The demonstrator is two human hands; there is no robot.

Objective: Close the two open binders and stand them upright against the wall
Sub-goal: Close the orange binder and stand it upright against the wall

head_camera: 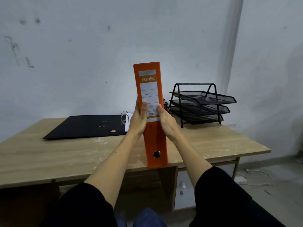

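Observation:
An orange binder (148,89) is closed and upright, its labelled spine facing me, held above the desk's near part. My left hand (138,119) grips its left side and my right hand (165,122) grips its right side, thumbs on the spine. A black binder (85,126) lies open and flat on the desk at the back left, its metal rings (124,117) standing up at its right edge. The orange binder is apart from the grey wall (98,46) behind the desk.
A black three-tier mesh paper tray (201,104) stands at the desk's back right by the wall. The wooden desk (65,156) has drawers below on the right. A white cable lies on the floor at far right.

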